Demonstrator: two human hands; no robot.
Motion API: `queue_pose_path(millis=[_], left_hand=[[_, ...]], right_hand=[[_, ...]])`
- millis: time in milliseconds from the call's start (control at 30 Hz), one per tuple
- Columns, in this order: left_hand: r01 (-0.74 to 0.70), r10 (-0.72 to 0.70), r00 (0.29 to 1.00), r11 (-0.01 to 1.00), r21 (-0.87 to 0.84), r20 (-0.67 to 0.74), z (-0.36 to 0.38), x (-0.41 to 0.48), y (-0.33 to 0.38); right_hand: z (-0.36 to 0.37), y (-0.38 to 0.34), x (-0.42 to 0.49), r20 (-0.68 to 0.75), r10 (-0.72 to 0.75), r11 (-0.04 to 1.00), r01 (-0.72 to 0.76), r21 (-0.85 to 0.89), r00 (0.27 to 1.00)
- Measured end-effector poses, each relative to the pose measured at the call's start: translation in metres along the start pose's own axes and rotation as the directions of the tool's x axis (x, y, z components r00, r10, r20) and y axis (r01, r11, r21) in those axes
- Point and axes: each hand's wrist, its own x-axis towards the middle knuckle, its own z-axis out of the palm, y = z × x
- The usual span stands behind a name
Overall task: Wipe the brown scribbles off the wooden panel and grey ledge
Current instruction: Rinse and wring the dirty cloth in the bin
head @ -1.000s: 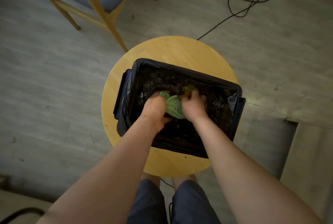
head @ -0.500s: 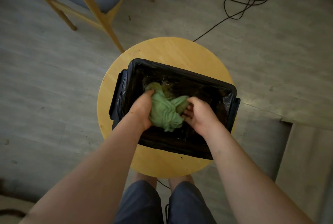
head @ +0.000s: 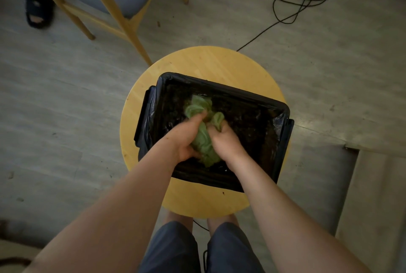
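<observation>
While both forearms reach into the black-lined tub point(head: 252, 98) on the round wooden counter point(head: 208, 61), the left grip point(head: 186, 138) and right grip point(head: 227, 141) each curl closed around the bunched green cloth point(head: 203, 138), held between them inside the tub, left of its centre.

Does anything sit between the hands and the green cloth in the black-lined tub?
Nothing visible. The left hand and right hand both grip the green cloth directly, inside the black-lined tub on the round stool. No scribbled surface shows, so the way there cannot be judged.
</observation>
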Motion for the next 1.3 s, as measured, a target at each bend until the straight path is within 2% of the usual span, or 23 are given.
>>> queue_pose_path(millis=[100,167,267,333,433,500,567,667,733,867,1033,1200,1300], left_hand=[[-0.073,0.074,0.996,0.997,-0.023,0.048,0.001,0.001,-0.006],[-0.098,0.102,0.994,0.993,-0.069,0.044,-0.002,0.004,-0.007],[-0.135,0.131,0.991,0.981,-0.136,-0.034,-0.009,0.006,0.0],[-0.137,0.127,0.987,0.986,-0.1,-0.099,-0.012,0.003,0.006],[-0.103,0.106,0.978,0.994,0.025,-0.18,-0.012,0.002,0.009],[-0.117,0.123,0.966,0.992,0.043,-0.227,-0.007,0.001,0.008],[-0.137,0.139,0.967,0.99,0.027,-0.214,-0.002,-0.002,0.007],[-0.063,0.052,0.994,0.991,-0.117,-0.094,0.001,-0.005,0.008],[0.038,-0.042,0.999,0.976,-0.214,-0.017,0.003,-0.008,0.011],[0.067,-0.064,0.998,0.972,-0.225,0.023,0.014,-0.009,0.015],[0.008,-0.015,0.999,0.985,-0.175,-0.039,0.016,-0.014,0.017],[-0.15,0.142,0.984,0.986,-0.074,-0.108,0.016,-0.015,0.008],[-0.149,0.135,0.986,0.978,-0.146,-0.098,0.015,-0.018,0.013]], right_hand=[[0.0,0.005,-0.005,-0.058,-0.106,0.994,0.107,0.013,0.993],[-0.01,0.01,-0.007,-0.122,-0.054,0.992,0.067,0.105,0.991],[-0.026,0.013,-0.004,-0.245,0.045,0.981,0.004,0.193,0.968],[-0.03,0.012,-0.001,-0.334,0.069,0.993,-0.032,0.114,0.94],[-0.024,0.006,0.001,-0.403,0.09,0.981,-0.15,-0.12,0.911],[-0.014,0.001,0.001,-0.383,0.062,0.974,-0.14,-0.178,0.922],[-0.004,-0.003,0.002,-0.294,0.004,0.979,-0.065,-0.196,0.956],[0.002,-0.004,0.009,-0.156,-0.095,0.979,0.063,-0.195,0.983],[0.006,-0.002,0.007,-0.146,-0.136,0.978,0.109,-0.178,0.98],[0.019,-0.006,-0.017,-0.184,-0.272,0.957,0.246,-0.153,0.945],[0.024,-0.016,-0.039,-0.203,-0.45,0.887,0.409,-0.214,0.87],[0.029,-0.017,-0.03,-0.201,-0.546,0.797,0.43,-0.424,0.814],[0.025,-0.013,-0.016,-0.178,-0.572,0.759,0.434,-0.485,0.801]])
